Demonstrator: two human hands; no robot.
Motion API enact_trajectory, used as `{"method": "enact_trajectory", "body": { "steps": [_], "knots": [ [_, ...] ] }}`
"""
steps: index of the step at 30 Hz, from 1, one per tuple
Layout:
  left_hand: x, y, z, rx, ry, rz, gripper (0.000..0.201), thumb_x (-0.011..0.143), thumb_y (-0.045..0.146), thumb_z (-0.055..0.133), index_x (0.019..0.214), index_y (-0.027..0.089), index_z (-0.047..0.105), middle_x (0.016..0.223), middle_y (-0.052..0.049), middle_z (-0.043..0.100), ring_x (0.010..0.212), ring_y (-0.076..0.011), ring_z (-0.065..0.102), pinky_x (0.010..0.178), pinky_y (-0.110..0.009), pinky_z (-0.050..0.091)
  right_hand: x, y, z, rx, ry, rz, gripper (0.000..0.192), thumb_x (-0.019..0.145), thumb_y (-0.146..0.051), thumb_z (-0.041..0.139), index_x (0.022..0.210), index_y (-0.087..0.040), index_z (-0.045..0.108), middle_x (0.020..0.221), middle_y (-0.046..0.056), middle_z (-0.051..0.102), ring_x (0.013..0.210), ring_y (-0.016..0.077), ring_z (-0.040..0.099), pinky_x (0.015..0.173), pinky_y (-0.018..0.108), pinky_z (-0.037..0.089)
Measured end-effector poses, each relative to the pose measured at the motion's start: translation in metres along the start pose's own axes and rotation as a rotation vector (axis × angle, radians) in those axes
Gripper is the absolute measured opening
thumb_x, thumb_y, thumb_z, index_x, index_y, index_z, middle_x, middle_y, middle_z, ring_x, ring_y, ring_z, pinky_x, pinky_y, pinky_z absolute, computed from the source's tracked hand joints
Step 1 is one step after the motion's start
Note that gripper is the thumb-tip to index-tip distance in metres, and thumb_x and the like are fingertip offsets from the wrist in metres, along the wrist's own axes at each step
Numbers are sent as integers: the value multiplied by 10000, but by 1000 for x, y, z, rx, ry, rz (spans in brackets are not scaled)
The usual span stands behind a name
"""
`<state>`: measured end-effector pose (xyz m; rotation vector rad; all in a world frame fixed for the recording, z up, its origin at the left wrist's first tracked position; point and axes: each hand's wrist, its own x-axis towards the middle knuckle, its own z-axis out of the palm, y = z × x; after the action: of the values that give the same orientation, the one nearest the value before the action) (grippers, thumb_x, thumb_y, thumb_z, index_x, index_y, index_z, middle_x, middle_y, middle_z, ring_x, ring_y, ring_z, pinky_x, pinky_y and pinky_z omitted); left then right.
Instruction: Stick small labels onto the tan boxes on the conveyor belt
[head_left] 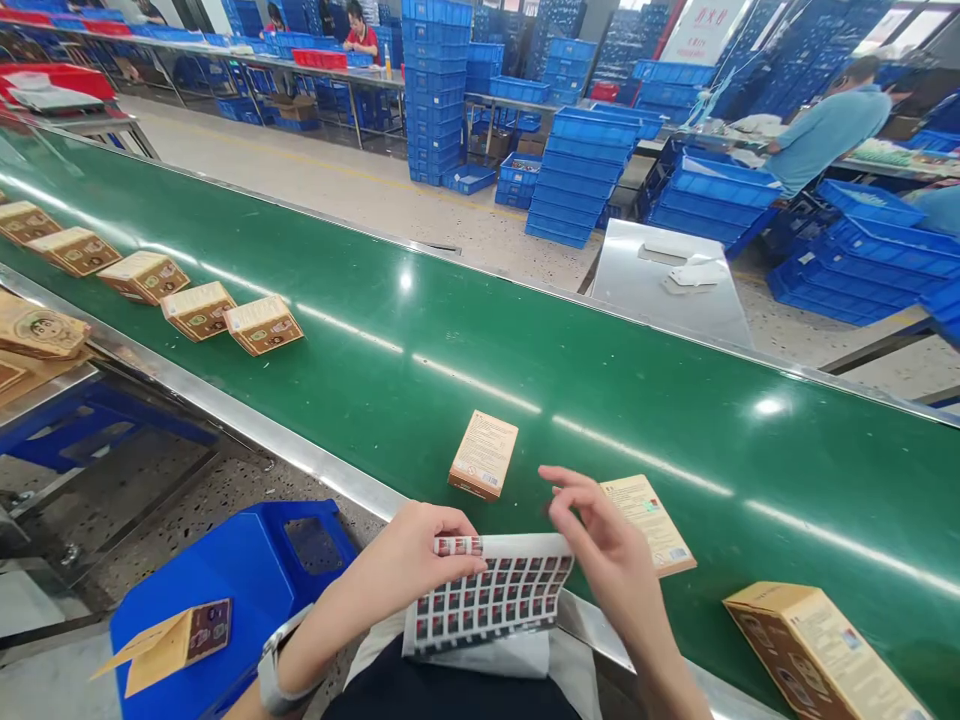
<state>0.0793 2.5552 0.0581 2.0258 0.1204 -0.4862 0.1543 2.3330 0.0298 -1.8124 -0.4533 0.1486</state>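
Where the person sits at the near steel edge (352,478) of the green conveyor belt (420,350), small cardboard boxes lie closed on it: one box (484,455) just beyond the hands, a flat box (651,522) behind the right hand, a larger carton (821,655) to the right. Further left, a row of boxes (199,310) runs along the belt. A blue stool (247,570) below the left hand carries a flattened box (176,640). Bare belt lies open beyond the hands. The left hand (409,560) grips a sticker sheet (495,595) at its top edge, fingers curled narrowly. The right hand (600,545) hovers over the sheet's right corner, fingers loosely spread, holding nothing discernible.
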Motion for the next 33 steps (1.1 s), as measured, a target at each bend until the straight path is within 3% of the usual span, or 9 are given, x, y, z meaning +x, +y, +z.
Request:
{"method": "enact_trajectory", "body": {
  "steps": [3,5,7,9,13,18,33],
  "knots": [
    [3,-5,-6,157,1,193,65,797,257,741,786,193,738,1017,-38,734,960,-213,655,810,-297,503,24,29,9,323,67,264,252,921,-465,614,1056,-255,651,1345,88,627,1205,279,625,1028,495,486],
    [8,-10,-5,272,40,324,26,784,200,762,769,207,741,1392,-53,597,1314,-295,496,1073,-426,420,38,43,18,451,52,313,344,883,-496,655,1119,-246,652,1345,91,629,1227,278,611,1051,483,470],
    [16,-17,-2,377,54,386,46,789,178,761,770,212,736,1579,-20,397,1482,-330,278,1200,-540,249,48,52,28,503,79,326,363,849,-498,691,1090,-228,672,1313,92,651,1218,270,613,1052,460,470],
    [24,-24,2,436,28,409,49,796,172,757,776,204,725,1617,-16,326,1519,-328,196,1226,-575,184,51,56,36,501,139,344,348,822,-497,714,1017,-210,696,1287,95,668,1175,260,631,1027,433,484],
    [30,-30,10,459,-11,424,71,796,132,740,771,193,713,1629,-28,286,1523,-304,196,1220,-524,272,48,55,42,499,242,412,344,780,-508,741,878,-181,697,1269,115,673,1094,276,656,913,403,538],
    [30,-28,16,492,-49,457,134,787,70,697,717,185,702,1640,1,235,1525,-298,187,1228,-532,241,41,47,38,438,286,410,347,759,-516,751,803,-183,663,1254,125,672,1086,288,650,865,389,543],
    [36,-11,35,551,-115,546,182,769,28,645,676,180,685,1640,-5,253,1522,-289,204,1238,-524,195,18,52,20,203,378,312,299,864,-489,656,859,-192,624,1213,119,668,905,226,666,730,329,537]
  ]
}}
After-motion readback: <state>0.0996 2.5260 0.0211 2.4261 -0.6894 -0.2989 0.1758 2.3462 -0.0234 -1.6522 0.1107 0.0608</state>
